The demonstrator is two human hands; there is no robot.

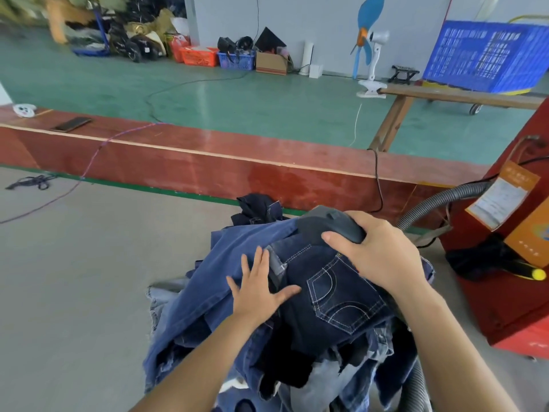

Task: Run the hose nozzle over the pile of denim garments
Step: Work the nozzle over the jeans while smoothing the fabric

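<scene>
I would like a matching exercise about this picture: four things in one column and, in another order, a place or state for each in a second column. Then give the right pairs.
Things
1. left hand
2. right hand
3. phone
4. fan

Places or states
A. clipped to the end of a wooden bench
B. lies on the red ledge, far left
C. flat, fingers spread, on the denim pile
D. grips the grey nozzle

Pairs: 1-C, 2-D, 3-B, 4-A
</scene>
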